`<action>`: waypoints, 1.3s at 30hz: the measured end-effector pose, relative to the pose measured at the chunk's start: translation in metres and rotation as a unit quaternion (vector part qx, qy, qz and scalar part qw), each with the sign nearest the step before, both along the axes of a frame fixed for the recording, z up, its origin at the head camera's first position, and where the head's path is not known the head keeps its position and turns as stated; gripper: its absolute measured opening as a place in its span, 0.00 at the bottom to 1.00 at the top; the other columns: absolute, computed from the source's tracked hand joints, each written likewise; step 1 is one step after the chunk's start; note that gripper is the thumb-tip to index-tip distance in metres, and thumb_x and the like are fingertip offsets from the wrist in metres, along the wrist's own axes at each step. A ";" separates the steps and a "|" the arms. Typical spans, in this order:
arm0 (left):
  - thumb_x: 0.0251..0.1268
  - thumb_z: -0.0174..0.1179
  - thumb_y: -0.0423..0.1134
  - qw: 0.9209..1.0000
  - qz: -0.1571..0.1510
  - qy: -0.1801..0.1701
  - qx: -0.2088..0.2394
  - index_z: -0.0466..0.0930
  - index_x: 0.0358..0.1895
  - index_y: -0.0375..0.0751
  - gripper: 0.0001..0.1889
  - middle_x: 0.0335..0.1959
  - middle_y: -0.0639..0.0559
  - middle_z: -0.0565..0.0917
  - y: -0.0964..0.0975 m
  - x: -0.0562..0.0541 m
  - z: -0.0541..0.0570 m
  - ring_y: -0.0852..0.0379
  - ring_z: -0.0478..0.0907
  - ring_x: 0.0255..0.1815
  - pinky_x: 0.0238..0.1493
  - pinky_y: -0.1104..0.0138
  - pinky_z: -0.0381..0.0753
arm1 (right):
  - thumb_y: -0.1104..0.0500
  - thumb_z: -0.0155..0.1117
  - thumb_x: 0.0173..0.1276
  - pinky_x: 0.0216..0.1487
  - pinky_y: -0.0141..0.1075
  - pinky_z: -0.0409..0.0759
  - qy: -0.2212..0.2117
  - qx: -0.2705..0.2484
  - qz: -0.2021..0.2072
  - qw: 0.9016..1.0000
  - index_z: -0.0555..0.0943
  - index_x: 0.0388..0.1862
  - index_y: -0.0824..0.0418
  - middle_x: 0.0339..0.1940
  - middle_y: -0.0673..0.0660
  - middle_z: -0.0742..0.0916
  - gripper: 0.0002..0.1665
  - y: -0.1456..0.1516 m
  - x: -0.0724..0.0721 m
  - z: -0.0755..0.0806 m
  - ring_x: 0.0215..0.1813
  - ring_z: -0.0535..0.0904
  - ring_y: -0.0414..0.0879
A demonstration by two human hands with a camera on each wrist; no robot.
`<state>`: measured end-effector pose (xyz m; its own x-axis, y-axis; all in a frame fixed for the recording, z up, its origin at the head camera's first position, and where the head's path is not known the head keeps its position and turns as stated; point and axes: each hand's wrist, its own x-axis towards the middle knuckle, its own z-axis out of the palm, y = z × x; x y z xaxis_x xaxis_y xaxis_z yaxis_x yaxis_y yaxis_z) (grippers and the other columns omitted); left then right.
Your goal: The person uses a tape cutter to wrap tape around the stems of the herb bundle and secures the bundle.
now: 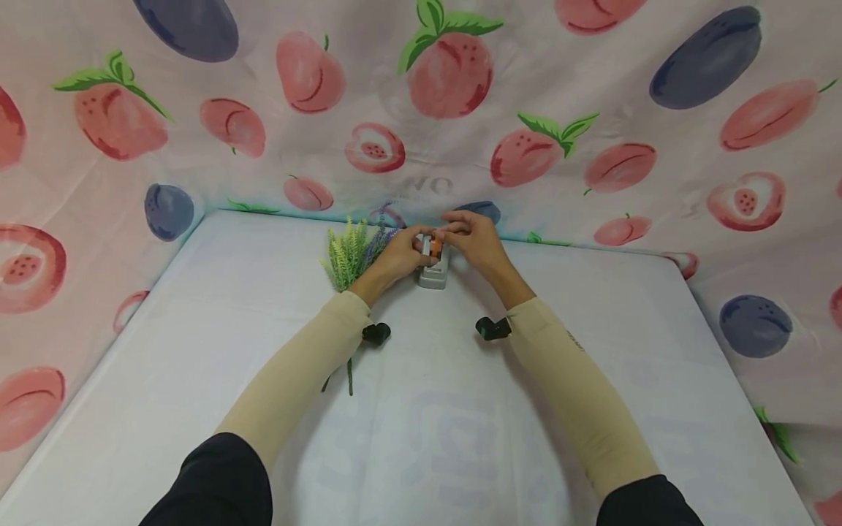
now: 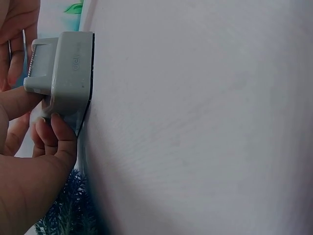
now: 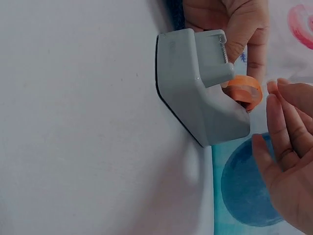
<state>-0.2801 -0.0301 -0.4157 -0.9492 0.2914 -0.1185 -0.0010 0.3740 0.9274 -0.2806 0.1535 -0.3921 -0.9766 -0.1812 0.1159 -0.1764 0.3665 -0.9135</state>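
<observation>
A grey tape dispenser (image 1: 433, 276) with a toothed cutter stands at the table's far edge. An orange-cored tape roll (image 3: 247, 91) shows tilted behind the cutter. My left hand (image 1: 397, 256) reaches in from the left and pinches the roll between thumb and finger; its other curled fingers (image 2: 54, 129) lie against the dispenser's side. Beside the roll, my right hand (image 3: 288, 134) brings thumb and index fingertips close together. Whether a clear tape end is between them cannot be made out. In the left wrist view the dispenser body (image 2: 73, 73) hides much of the roll.
Artificial flower sprigs (image 1: 346, 256), yellow-green and purple, lie left of the dispenser, partly under my left arm, stems towards me. The white tabletop (image 1: 447, 424) meets a fruit-printed cloth (image 1: 447, 146) at the back. Dark wrist-camera mounts (image 1: 493, 329) hang inside both forearms.
</observation>
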 end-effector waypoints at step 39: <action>0.63 0.71 0.32 1.000 -0.008 -0.010 0.005 0.74 0.69 0.49 0.31 0.34 0.48 0.72 0.000 0.000 0.002 0.54 0.64 0.29 0.34 0.62 0.64 | 0.60 0.58 0.79 0.59 0.44 0.81 0.021 -0.091 0.021 0.995 0.71 0.71 0.67 0.43 0.69 0.88 0.26 0.003 -0.002 -0.003 0.48 0.87 0.60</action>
<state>-0.2804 -0.0303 -0.4138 -0.9418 0.3081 -0.1347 -0.0142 0.3640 0.9313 -0.2821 0.1567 -0.3954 -0.9622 -0.1947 0.1906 -0.2270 0.1864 -0.9559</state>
